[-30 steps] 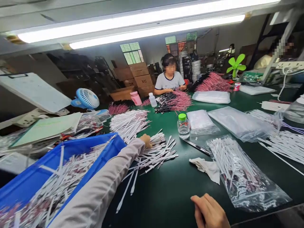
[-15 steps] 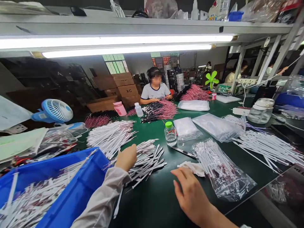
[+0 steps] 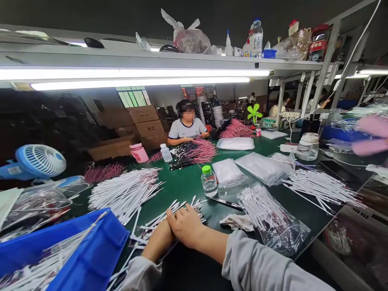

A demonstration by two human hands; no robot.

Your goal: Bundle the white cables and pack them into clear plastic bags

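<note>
My left hand (image 3: pixel 162 238) is low over a loose pile of thin white sleeved wires (image 3: pixel 154 222), and its fingers are hidden behind my right hand. My right hand (image 3: pixel 188 226) crosses over, against the left, with its fingers bent down at the same pile. What its fingertips hold, if anything, does not show. A bigger heap of white wires (image 3: pixel 124 192) lies behind, to the left. The blue bin (image 3: pixel 97 254) at my left is full of similar wires. A crumpled white cloth (image 3: pixel 238 221) is right of my hands.
Beyond my hands stand a green-capped jar (image 3: pixel 209 186) and a pen (image 3: pixel 226 203). A clear bag of wires (image 3: pixel 269 214) lies right. A co-worker (image 3: pixel 188 125) sits across behind red-and-black wires (image 3: pixel 195 153). A lit shelf (image 3: pixel 145 58) hangs overhead; a blue fan (image 3: pixel 41 161) stands left.
My right hand has moved left from beside the cloth to my left hand and the loose wire pile. My view has turned a little to the right and up.
</note>
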